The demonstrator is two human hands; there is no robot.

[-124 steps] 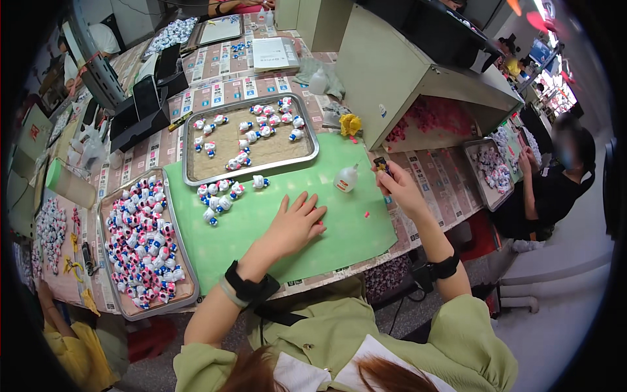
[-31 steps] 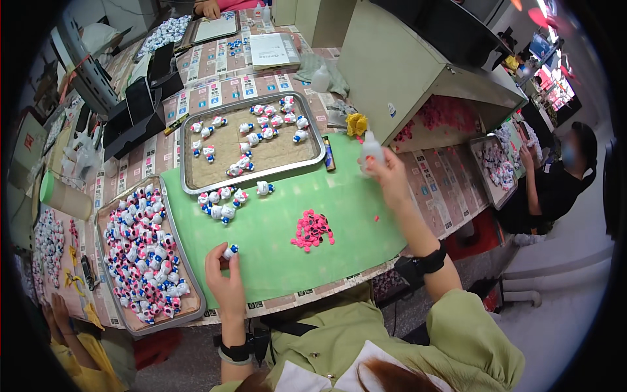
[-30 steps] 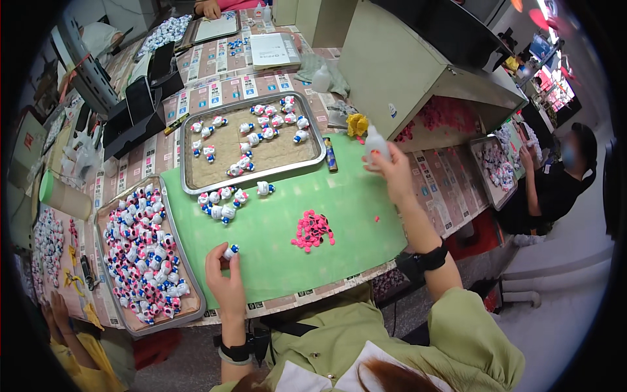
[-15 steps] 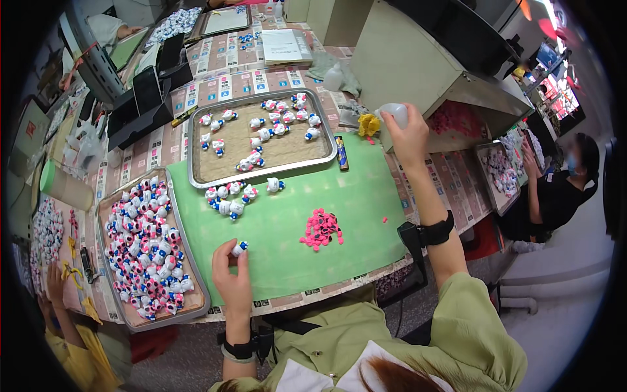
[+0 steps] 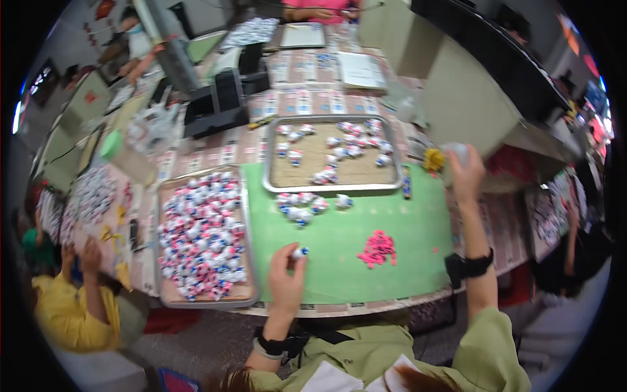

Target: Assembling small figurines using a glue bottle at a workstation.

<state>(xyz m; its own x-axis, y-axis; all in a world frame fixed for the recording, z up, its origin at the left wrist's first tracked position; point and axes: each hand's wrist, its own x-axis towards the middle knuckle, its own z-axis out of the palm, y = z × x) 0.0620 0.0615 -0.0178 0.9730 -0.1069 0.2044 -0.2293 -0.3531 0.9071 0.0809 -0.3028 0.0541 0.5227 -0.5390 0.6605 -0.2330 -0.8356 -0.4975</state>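
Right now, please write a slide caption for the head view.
Left hand holds a small figurine over a green mat; right hand holds a whitish bottle.

Even light; motion blur softens figurines (image 5: 202,238); edges curved, small side glares.

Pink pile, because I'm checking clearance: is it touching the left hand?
Apart. The head view shows bare green mat between the left hand and the pink pile.
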